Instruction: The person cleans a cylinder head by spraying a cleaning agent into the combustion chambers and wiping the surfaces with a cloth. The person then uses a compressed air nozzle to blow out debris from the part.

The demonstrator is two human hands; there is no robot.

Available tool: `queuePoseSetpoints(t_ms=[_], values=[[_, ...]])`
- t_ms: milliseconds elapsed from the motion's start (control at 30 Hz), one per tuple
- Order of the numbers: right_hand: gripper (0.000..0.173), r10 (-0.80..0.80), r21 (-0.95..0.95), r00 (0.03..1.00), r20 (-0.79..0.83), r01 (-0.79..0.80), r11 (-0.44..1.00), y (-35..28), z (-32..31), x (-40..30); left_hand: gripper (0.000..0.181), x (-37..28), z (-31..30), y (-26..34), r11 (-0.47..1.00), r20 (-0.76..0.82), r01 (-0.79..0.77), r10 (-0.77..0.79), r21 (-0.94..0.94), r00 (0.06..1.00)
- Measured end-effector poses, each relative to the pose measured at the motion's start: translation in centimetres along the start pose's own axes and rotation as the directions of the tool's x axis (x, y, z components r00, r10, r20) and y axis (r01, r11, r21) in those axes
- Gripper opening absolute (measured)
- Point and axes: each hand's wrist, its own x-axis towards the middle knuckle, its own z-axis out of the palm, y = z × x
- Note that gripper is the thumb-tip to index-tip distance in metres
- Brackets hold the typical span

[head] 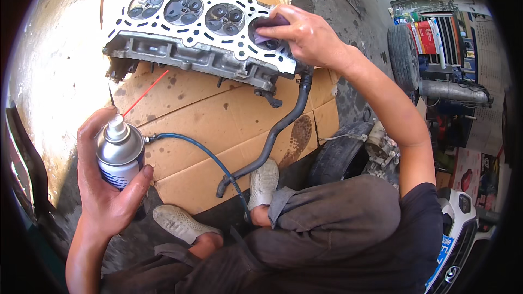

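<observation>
An aluminium engine cylinder head [192, 34] rests in front of me, its flat gasket face upward and its combustion chambers showing valves. The second chamber [184, 9] from the left looks wet. My right hand [304, 34] pinches a purple cloth or pad [271, 28] inside the rightmost chamber, hiding much of it. My left hand [104, 179] is wrapped around an aerosol spray can [118, 151], index finger on the white nozzle. From the nozzle a thin red straw [146, 93] points towards the head's lower edge, apart from it.
Stained cardboard [196, 110] lies beneath the head. A black rubber hose [282, 126] hangs from its right end, and a blue hose [192, 139] crosses the cardboard. A tyre [341, 153] and a metal part [380, 147] lie right. Beyond are another tyre [402, 55] and a car [457, 241].
</observation>
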Motion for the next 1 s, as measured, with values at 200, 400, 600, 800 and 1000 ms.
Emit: queuePoseSetpoints(t_ms=[200,400,600,800,1000], values=[[0.042,-0.008,-0.247,0.991,-0.131,-0.024,0.969,3.4,-1.7,-0.6,0.081,0.6,1.2,0.8,0.999,-0.046,-0.019,0.022,0.047,0.999],[0.041,-0.054,-0.150,0.996,-0.076,0.042,0.988,-0.1,1.1,-1.1,0.087,0.6,0.6,0.8,0.993,0.019,-0.059,0.057,0.103,0.998],[0.038,0.076,-0.040,0.997,0.006,-0.076,0.996,0.2,-0.7,-0.3,0.085,0.4,0.5,1.7,0.997,-0.108,-0.060,0.065,0.054,0.992],[0.040,0.271,0.020,0.904,0.330,-0.293,0.956,0.1,-2.6,-1.0,0.089,0.2,0.0,1.7,0.990,-0.071,-0.091,0.099,0.108,0.992],[0.032,0.123,-0.098,0.991,0.054,-0.117,0.988,-0.4,0.2,-1.0,0.082,0.6,1.1,1.8,0.999,-0.048,-0.026,0.027,0.022,0.999]])
